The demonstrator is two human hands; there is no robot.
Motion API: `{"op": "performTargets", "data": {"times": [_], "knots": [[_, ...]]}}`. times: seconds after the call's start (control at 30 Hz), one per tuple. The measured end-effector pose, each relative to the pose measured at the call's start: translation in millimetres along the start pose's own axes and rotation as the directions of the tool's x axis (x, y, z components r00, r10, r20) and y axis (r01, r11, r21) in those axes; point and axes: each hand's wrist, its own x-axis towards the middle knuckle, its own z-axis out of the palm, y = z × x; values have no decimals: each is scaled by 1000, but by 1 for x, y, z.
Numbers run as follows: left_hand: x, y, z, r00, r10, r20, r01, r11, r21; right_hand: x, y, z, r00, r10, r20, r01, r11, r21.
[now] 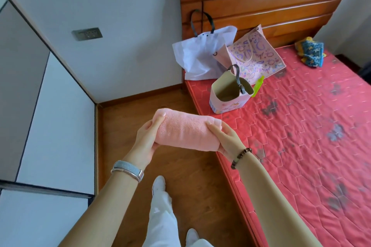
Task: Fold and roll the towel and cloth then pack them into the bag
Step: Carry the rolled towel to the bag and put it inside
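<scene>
Left hand (147, 139) and right hand (225, 138) clasp the rolled pink towel (184, 130) endwise, axis crosswise; open pink bag (225, 106), seemingly empty, waits beyond the towel, rightward.

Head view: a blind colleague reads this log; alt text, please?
The left hand and right hand grip the ends of a rolled pink towel above the wooden floor. An open pink bag stands on the red mattress beyond, a white bag and a patterned bag behind it.
</scene>
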Motion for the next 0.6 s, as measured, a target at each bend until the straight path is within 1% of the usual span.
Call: {"op": "performTargets", "data": {"times": [0.07,0.17,0.33,0.47,0.6], "knots": [[20,17,4,1000,10,23,-12,996,84,19,-8,3,1000,4,-21,-3,1000,21],[45,44,7,991,67,116,-68,998,5,53,-22,13,997,15,-73,-11,998,54],[97,105,7,970,88,226,-103,993,56,107,-52,36,987,11,-159,6,994,107],[138,141,7,948,95,304,-124,989,78,140,-69,54,971,5,-240,23,994,111],[173,169,15,925,91,368,-134,987,92,169,-80,63,960,34,-278,14,985,171]]}}
